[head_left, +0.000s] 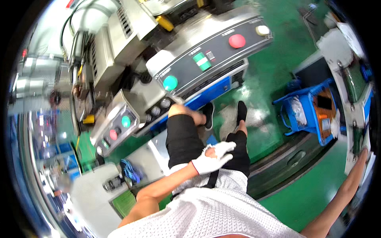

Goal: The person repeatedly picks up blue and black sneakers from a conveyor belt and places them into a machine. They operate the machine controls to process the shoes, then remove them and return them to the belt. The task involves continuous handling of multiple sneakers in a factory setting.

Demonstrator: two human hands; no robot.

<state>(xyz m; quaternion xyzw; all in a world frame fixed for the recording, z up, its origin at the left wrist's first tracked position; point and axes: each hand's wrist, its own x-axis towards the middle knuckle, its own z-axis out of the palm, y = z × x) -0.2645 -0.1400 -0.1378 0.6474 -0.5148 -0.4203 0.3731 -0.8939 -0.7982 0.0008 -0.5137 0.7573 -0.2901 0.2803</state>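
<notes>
Your white-gloved left hand (213, 160), fingers parted, is near your black shorts (184, 138); your right hand's (366, 141) grip beside the metal frame (359, 106) is unclear.

To your right, a blue stool (313, 119) stands on the green floor (274, 71); on its brown top (329, 113) lie a black flat object (324, 102) toward the far edge and, nearer you, an orange item (322, 116) beside a pale card (326, 125).
</notes>
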